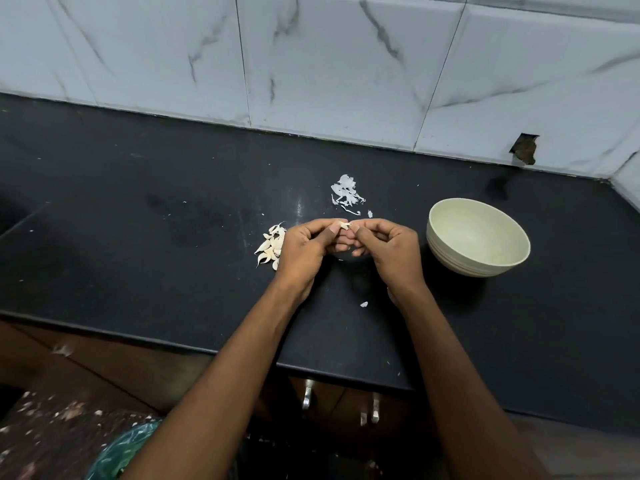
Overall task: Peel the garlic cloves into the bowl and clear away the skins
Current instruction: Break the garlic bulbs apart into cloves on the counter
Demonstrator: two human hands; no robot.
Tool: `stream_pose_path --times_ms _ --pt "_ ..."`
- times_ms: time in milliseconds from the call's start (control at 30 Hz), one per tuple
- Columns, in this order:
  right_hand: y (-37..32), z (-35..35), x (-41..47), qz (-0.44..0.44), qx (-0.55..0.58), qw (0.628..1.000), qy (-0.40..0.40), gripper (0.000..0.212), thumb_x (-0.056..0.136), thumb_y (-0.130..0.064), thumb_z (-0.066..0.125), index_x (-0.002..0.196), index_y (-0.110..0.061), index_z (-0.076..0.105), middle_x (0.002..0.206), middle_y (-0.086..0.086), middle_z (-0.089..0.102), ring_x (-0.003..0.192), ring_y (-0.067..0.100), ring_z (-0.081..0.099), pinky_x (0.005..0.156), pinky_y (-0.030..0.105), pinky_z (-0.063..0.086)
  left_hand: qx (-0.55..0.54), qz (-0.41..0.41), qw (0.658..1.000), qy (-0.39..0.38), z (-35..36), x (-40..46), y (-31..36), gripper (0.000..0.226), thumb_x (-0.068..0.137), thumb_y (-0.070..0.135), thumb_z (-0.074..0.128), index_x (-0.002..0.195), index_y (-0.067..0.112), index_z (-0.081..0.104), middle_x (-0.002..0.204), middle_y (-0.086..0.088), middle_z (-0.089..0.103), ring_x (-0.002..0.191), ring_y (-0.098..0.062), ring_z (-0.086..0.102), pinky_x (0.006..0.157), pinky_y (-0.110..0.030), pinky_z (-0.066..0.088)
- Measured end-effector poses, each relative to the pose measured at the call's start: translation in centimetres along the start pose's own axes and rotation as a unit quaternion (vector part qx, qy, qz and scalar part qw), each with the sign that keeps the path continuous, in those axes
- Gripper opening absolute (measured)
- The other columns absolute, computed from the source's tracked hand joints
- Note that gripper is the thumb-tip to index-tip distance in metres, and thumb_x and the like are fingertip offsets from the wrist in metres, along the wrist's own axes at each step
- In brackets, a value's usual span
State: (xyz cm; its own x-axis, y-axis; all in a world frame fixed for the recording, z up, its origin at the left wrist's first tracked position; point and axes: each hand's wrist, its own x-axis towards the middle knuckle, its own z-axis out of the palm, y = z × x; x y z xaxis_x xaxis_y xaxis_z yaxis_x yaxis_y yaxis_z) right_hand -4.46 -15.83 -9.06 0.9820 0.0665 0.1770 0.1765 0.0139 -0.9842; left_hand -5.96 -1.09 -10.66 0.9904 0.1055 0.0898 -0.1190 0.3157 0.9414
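I have both hands, left hand [304, 244] and right hand [388, 245], pinching 1 garlic clove [344, 224] above the desk [173, 216] beside the bowl [479, 237]; it looks small, light and papery-skinned, best gripped by its ends.

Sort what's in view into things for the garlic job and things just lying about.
For the job: garlic clove held by left hand and right hand; unpeeled cloves; skins; bowl.

Lying about: green plastic bag; cabinet handles.
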Motion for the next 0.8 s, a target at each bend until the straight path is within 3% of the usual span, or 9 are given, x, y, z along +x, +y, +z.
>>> stream_pose_path --times_ms 167,300,467,567,633,733,800 --pt "0.2 -0.2 0.1 0.010 -0.005 1.000 0.026 0.010 0.096 -0.001 0.068 0.095 -0.005 0.077 0.078 0.002 0.077 0.063 0.005 0.066 0.060 0.019 0.055 -0.005 0.014 1.000 0.007 -0.1 0.1 -0.2 0.019 0.106 0.003 0.053 0.111 -0.003 0.071 0.102 -0.024 0.076 0.094 -0.025 0.073 0.082 -0.026 0.058" --pt "0.7 -0.6 0.4 0.021 -0.006 0.998 0.062 0.007 0.096 -0.003 0.071 0.094 -0.005 0.077 0.078 0.006 0.075 0.063 0.007 0.065 0.059 0.020 0.055 -0.037 0.014 0.998 0.053 -0.4 0.5 -0.4 0.021 0.105 0.000 0.053 0.116 -0.010 0.067 0.101 -0.022 0.075 0.089 -0.020 0.073 0.079 -0.025 0.058" --pt "0.7 -0.9 2.3 0.003 0.004 0.993 0.114 0.010 0.096 -0.003 0.068 0.099 -0.004 0.078 0.084 0.011 0.076 0.070 0.010 0.066 0.062 0.025 0.057 -0.035 0.018 0.998 0.048 -0.4 0.6 -0.5 0.022 0.105 0.001 0.053 0.117 -0.011 0.067 0.100 -0.020 0.076 0.088 -0.020 0.072 0.079 -0.026 0.057" --pt "0.8 -0.4 4.9 -0.048 -0.089 0.988 0.118 0.011 0.097 -0.011 0.070 0.100 -0.008 0.080 0.083 0.003 0.077 0.066 0.005 0.069 0.066 0.029 0.060 -0.039 0.017 0.998 0.046 -0.5 0.8 -0.5 0.023 0.105 0.001 0.053 0.118 -0.011 0.067 0.099 -0.018 0.075 0.088 -0.019 0.070 0.080 -0.026 0.057" --pt "0.9 0.1 6.4 -0.102 -0.192 0.968 0.124 0.015 0.094 -0.012 0.074 0.106 -0.011 0.081 0.091 0.003 0.078 0.065 -0.003 0.068 0.070 0.019 0.056 -0.032 0.016 0.999 0.040 -0.4 0.9 -0.4 0.021 0.106 0.001 0.052 0.116 -0.008 0.068 0.097 -0.017 0.075 0.087 -0.019 0.070 0.079 -0.025 0.056" --pt "1.2 0.4 8.0 -0.150 -0.287 0.940 0.103 0.040 0.086 0.002 0.071 0.120 -0.017 0.078 0.111 0.001 0.074 0.072 -0.010 0.059 0.084 0.020 0.054 -0.035 0.012 0.999 0.033 -0.4 0.9 -0.2 0.021 0.106 0.001 0.051 0.115 -0.006 0.068 0.097 -0.017 0.074 0.085 -0.018 0.069 0.079 -0.025 0.056" --pt "1.0 0.8 7.9 -0.159 -0.306 0.935 0.076 0.049 0.083 0.011 0.061 0.118 -0.017 0.079 0.119 0.002 0.072 0.079 -0.010 0.058 0.092 0.020 0.052 -0.039 0.010 0.999 0.032 -0.7 1.2 -0.1 0.021 0.106 0.001 0.050 0.116 -0.007 0.067 0.097 -0.017 0.073 0.085 -0.018 0.068 0.080 -0.026 0.055"
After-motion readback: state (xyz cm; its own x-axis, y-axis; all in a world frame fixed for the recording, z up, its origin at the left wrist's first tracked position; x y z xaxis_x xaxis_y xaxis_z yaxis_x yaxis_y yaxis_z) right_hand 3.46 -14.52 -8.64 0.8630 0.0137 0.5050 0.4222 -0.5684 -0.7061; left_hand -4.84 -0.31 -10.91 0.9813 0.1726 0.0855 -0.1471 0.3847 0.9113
